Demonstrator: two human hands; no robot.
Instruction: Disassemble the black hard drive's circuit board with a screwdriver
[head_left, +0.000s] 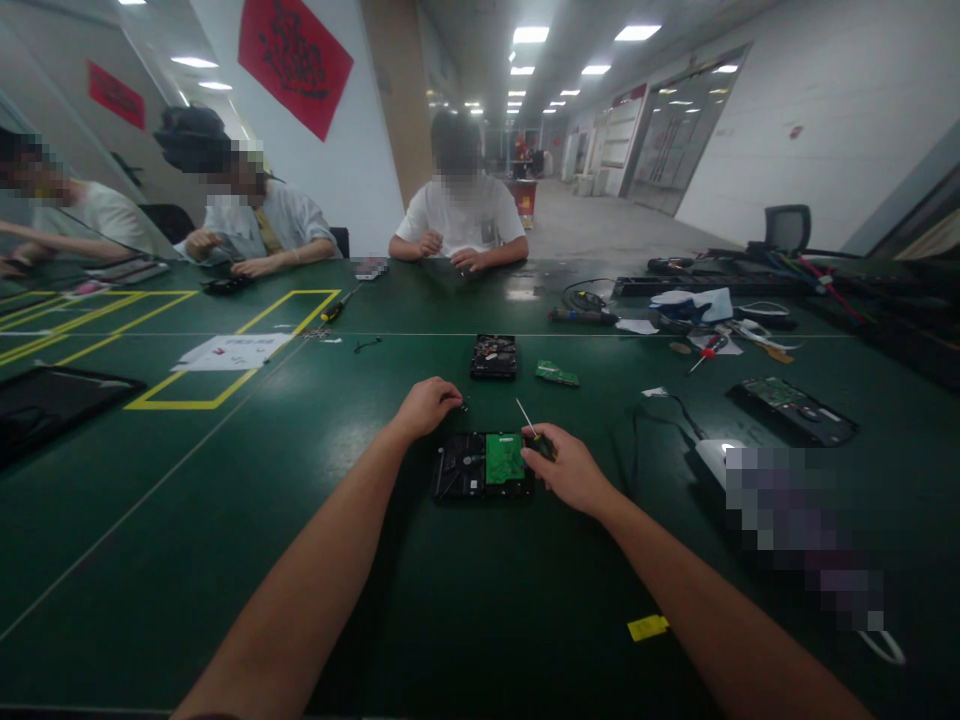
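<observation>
A black hard drive with a green circuit board (pixel 505 459) on its right half lies flat in front of me. Beside its upper right corner, my right hand (pixel 564 462) is closed around a small screwdriver (pixel 526 412), whose thin shaft points up and to the left. Past the drive's upper left corner, my left hand (pixel 429 408) rests low over the table with its fingertips pinched together. Some tiny dark pieces, perhaps screws (pixel 464 408), are at those fingertips; what the pinch holds is too small to make out.
Farther off lie another hard drive (pixel 494 356) and a loose green circuit board (pixel 556 374). To the right are a third drive (pixel 795 408), a blurred-out long object with a cable, and tools. A yellow tag (pixel 648 628) lies near my right forearm. Several people sit across the green table (pixel 300 520).
</observation>
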